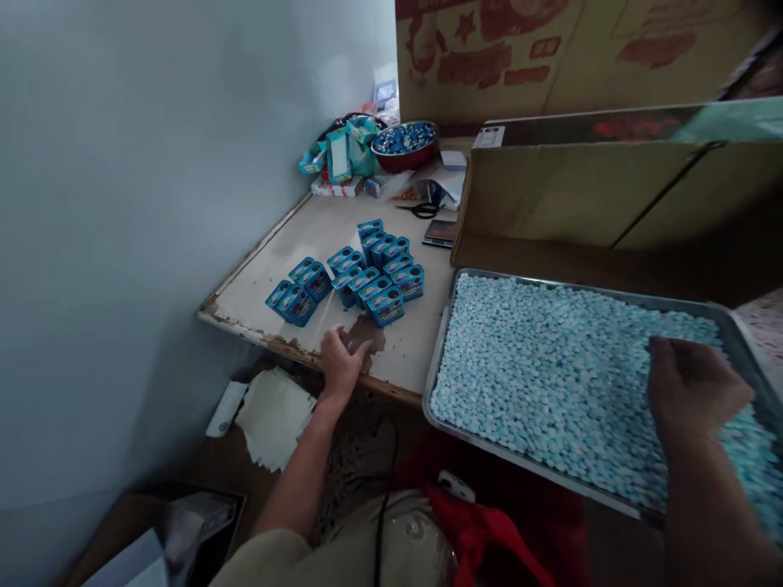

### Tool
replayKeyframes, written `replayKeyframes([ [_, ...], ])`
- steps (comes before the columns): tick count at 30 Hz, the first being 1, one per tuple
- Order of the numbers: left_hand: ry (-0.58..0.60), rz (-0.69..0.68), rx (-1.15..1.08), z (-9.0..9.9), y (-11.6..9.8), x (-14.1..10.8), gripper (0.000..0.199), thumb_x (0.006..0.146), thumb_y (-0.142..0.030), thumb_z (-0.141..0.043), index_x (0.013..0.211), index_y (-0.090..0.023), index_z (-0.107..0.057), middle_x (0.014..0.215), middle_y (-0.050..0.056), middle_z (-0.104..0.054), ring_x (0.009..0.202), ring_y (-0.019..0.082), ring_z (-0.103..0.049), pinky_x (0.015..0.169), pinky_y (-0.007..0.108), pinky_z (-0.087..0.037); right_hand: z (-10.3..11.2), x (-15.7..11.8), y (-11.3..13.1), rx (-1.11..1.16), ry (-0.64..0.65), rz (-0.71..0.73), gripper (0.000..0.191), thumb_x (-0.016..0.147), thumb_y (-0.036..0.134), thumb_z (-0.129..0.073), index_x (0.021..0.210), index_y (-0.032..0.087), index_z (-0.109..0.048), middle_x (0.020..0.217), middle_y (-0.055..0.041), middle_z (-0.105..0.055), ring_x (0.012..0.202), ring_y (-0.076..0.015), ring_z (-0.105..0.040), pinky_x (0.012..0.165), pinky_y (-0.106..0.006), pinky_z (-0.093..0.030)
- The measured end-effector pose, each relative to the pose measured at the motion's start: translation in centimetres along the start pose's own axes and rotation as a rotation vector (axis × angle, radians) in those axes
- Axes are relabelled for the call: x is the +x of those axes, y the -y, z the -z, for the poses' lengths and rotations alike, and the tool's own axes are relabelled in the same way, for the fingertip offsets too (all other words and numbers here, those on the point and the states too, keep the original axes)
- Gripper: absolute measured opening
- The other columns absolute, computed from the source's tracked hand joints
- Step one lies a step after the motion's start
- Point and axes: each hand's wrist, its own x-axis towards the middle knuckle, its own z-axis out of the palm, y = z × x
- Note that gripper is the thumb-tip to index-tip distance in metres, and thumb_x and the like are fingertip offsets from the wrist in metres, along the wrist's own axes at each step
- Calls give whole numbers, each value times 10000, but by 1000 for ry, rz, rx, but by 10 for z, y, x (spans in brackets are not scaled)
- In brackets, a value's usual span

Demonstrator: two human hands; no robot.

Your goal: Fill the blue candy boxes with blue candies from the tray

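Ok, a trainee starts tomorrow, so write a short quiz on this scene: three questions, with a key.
1. Which hand is over the metal tray of pale blue pieces?
2. True or false: the left hand is inside the cardboard box.
3. Fill in: the outer wall of the bowl at the back is ____.

Key: 1. The right hand. 2. False; the left hand is by the near edge of the table. 3. Red.

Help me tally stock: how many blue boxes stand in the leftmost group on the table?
4: front-left box, front-right box, back-left box and back-right box. Others could be hidden behind these.
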Motion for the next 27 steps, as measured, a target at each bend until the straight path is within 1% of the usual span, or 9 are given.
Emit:
replayKeyframes([
  [4, -149, -174, 81, 33, 19, -8, 395, 889, -249, -898, 1207, -201, -667, 1082, 123, -745, 1064, 351, -728, 1048, 551, -581, -8, 13, 11, -60, -132, 6, 93, 779, 247, -709, 731, 253, -630, 850, -181, -744, 990, -394, -732, 871, -479, -496],
  [7, -147, -418, 85, 29, 3, 2, 184, 1024, -316, -776, 1157, -202, -719, 1099, 147, -781, 1093, 337, -756, 1073, 542, -604, -8, 21, 14, -21, -202, 20, 29, 819, 203, -728, 796, 190, -716, 868, -180, -741, 880, -318, -684, 831, -429, -452],
  [9, 12, -675, 69, 8, -21, 16, 176, 1100, -267, -643, 1224, -204, -751, 1260, 168, -793, 1281, 319, -747, 1199, 532, -571, -6, 23, 14, -24, -242, -36, 32, 837, 171, -728, 846, 154, -755, 832, -156, -721, 802, -273, -632, 800, -407, -420],
  [11, 260, -917, 23, -24, -50, 35, 308, 1124, -177, -521, 1326, -189, -753, 1473, 175, -742, 1513, 301, -640, 1331, 537, -485, -2, 21, 17, -27, -248, -92, 27, 855, 158, -726, 856, 149, -751, 805, -129, -701, 773, -244, -593, 789, -391, -395],
  [13, 515, -1007, -78, -62, -77, 55, 407, 1109, -124, -458, 1409, -167, -730, 1618, 170, -662, 1636, 290, -522, 1391, 542, -422, 3, 16, 21, -7, -210, -112, 66, 890, 176, -714, 825, 166, -713, 808, -118, -695, 771, -229, -575, 787, -380, -383],
  [16, 736, -928, -215, -117, -104, 83, 535, 1077, -108, -399, 1538, -183, -661, 1722, 138, -577, 1663, 250, -486, 1399, 500, -415, 6, 10, 29, 43, -149, -50, 142, 944, 221, -689, 807, 188, -669, 867, -131, -721, 816, -228, -584, 810, -370, -397],
  [19, 723, -801, -260, -155, -114, 106, 606, 1052, -139, -409, 1639, -141, -558, 1761, 182, -517, 1669, 267, -476, 1404, 505, -394, 5, 10, 29, 48, -160, 7, 166, 976, 268, -672, 827, 194, -673, 890, -112, -730, 855, -226, -604, 848, -352, -434],
  [23, 628, -592, -271, -175, -116, 124, 674, 1033, -252, -553, 1659, -15, -467, 1740, 310, -481, 1676, 376, -444, 1421, 586, -324, 1, 14, 22, 46, -193, 16, 190, 1003, 309, -643, 867, 186, -694, 896, -99, -734, 873, -232, -628, 874, -353, -476],
  [27, 545, -419, -279, -178, -128, 130, 609, 978, -239, -647, 1548, -37, -576, 1664, 299, -561, 1638, 387, -475, 1409, 578, -338, -2, 15, 20, 132, -200, -4, 220, 1021, 341, -630, 900, 179, -715, 888, -92, -735, 848, -226, -634, 851, -351, -475],
])
